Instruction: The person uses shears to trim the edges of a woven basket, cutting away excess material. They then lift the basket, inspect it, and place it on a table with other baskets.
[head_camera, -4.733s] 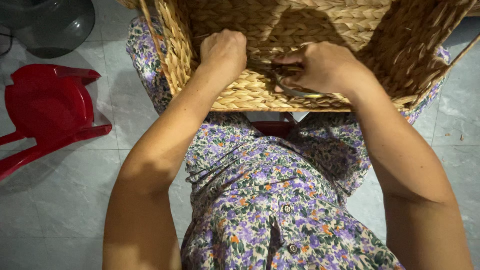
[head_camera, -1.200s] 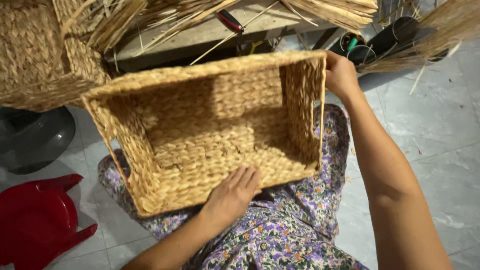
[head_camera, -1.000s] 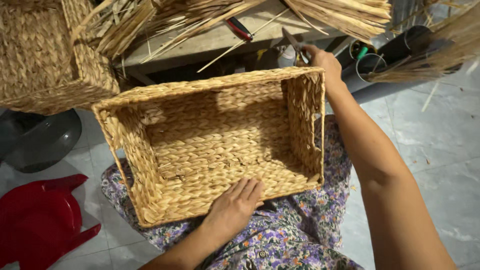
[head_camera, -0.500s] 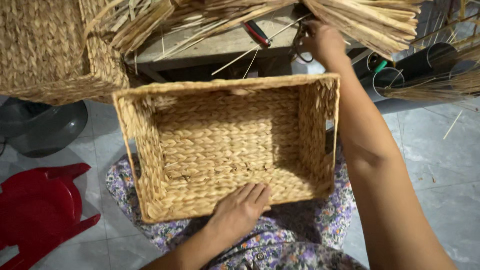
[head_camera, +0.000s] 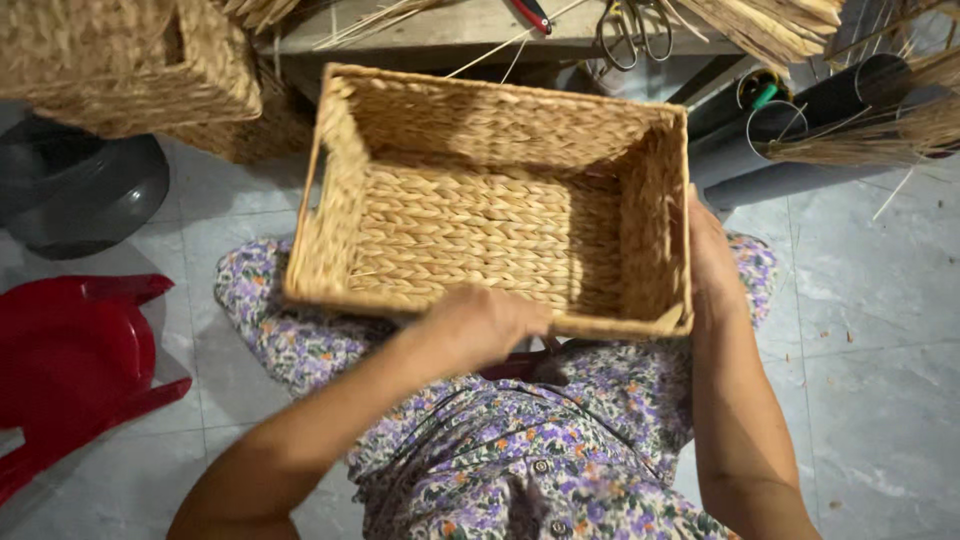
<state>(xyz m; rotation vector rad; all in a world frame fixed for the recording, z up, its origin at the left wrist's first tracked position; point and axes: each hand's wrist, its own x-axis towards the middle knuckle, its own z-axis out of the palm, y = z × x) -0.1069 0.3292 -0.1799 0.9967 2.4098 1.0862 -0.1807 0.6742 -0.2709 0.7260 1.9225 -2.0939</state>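
- A rectangular woven basket (head_camera: 500, 210) rests on the person's lap, over a flowered dress (head_camera: 520, 440), its open top facing up. Nothing lies inside it; only the plaited bottom and walls show.
- The left hand (head_camera: 485, 322) sits at the near rim of the basket, fingers curled over the edge and gripping it.
- The right hand (head_camera: 712, 262) lies flat against the outside of the basket's right wall, fingers stretched out and pressed to the weave; the thumb cannot be seen.
- A second woven basket (head_camera: 120, 60) stands at the far left, higher up, with only its side and corner in view; what it holds cannot be told.
- A wooden counter (head_camera: 470, 25) runs along the far edge, beyond the basket. Scissors (head_camera: 632, 25) lie on it, with a red-handled tool (head_camera: 530, 12) just to their left, and dried straw (head_camera: 780, 25) is piled across it.
- Dark pipes (head_camera: 780, 135) lie on the floor at the far right, with more straw over them.
- A red plastic stool (head_camera: 70, 360) stands on the grey tiled floor (head_camera: 880, 380) at the near left, and a dark round bowl (head_camera: 85, 190) sits beyond it.
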